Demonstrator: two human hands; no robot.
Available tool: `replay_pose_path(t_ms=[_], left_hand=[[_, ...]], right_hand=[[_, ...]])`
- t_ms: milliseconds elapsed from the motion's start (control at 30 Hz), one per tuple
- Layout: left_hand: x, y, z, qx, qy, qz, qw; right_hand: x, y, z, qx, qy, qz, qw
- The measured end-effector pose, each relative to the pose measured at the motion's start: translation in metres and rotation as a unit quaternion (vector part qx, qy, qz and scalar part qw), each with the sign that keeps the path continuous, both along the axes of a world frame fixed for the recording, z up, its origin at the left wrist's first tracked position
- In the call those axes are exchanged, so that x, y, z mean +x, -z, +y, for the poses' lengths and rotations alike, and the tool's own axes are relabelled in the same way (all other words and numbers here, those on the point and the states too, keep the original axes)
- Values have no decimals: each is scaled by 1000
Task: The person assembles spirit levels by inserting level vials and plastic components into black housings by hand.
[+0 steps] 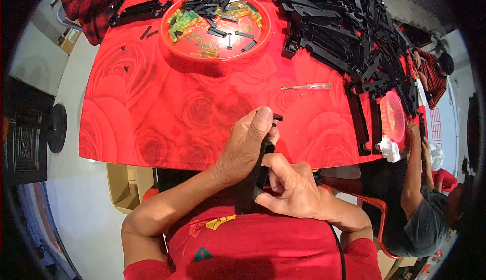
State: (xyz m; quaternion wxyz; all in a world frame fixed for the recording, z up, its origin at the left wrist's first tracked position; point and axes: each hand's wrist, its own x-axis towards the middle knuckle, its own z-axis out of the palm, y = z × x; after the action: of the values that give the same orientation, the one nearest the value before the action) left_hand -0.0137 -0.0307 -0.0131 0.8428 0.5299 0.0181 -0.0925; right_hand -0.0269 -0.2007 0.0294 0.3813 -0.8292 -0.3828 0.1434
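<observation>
Black plastic part (259,171) before a red shirt (273,244)

On the left of the table (116,128), which has a red cloth with roses, stands a round red tray (220,58) with small black pieces and clear yellow-green pieces. Nearer to the person, the left hand (246,146) is closed around the upper end of the part, with its thumb pointing up. The part lies between the two hands, tilted, its upper end leaning to the right. It is long, narrow and dull black; a short tip shows beyond the left fingers. The right hand (293,186) is curled at its lower right side, thumb and forefinger against it. Farther right lie a clear-handled screwdriver (306,86), a big heap of black parts (329,27) and a pink bowl (400,109).
</observation>
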Motion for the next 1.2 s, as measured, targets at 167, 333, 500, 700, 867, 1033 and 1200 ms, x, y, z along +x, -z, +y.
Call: replay_pose_path(t_ms=[167, 333, 500, 700, 867, 1033, 1200], left_hand=[[-26, 3, -12, 42, 0, -20, 999], [-44, -8, -9, 110, 93, -28, 989], [-35, -12, 11, 264, 147, -65, 951], [-24, -28, 41, 298, 282, -41, 911], [-6, -31, 56, 284, 381, -93, 875], [-9, -36, 57, 414, 296, -118, 853], [-30, -21, 52, 554, -39, -297, 777]], right_hand=[[6, -6, -10, 19, 68, -53, 996], [11, -17, -22, -33, 181, -11, 983], [12, -24, -34, -66, 179, 4, 982], [37, -52, -30, -96, 3, -295, 951], [49, -27, -30, -145, -103, -135, 975], [54, -10, -30, -119, -46, -62, 990], [52, 5, -35, -128, 57, -6, 990]])
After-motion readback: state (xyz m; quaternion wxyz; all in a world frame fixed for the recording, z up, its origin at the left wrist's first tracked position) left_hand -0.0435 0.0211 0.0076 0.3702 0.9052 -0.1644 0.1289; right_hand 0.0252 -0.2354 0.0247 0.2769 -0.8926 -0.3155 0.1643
